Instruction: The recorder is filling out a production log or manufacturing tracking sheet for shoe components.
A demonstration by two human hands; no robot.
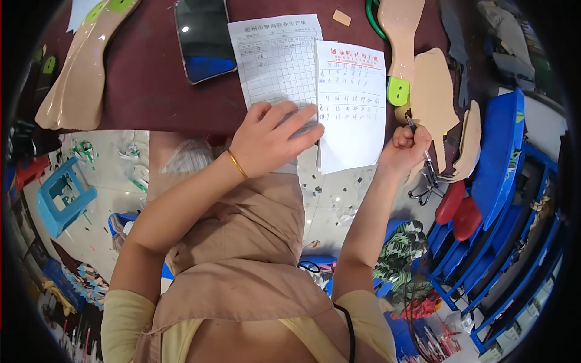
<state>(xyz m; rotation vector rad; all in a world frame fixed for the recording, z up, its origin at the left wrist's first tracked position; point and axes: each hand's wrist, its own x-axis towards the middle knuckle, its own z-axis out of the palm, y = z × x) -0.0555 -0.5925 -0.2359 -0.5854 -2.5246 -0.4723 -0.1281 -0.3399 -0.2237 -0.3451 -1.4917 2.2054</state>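
My left hand [272,138], with a gold bangle at the wrist, lies flat on the lower edge of a white gridded form [275,57] on the dark red table [151,78], fingers spread. Beside it lies a second white sheet with a red heading [351,103], which hangs over the table's front edge. My right hand [407,145] is closed around a pen [414,127], its tip pointing up next to that second sheet. A beige shoe-shaped cut-out [433,97] lies just to the right of this hand.
A long beige pattern piece [82,72] lies at the table's left, another with a green tab [399,36] at the top right. A dark glossy panel [203,36] sits at the back. Scissors [428,181] and red pieces [458,209] hang near blue racks [502,181]. A blue stool [60,196] stands on the littered floor.
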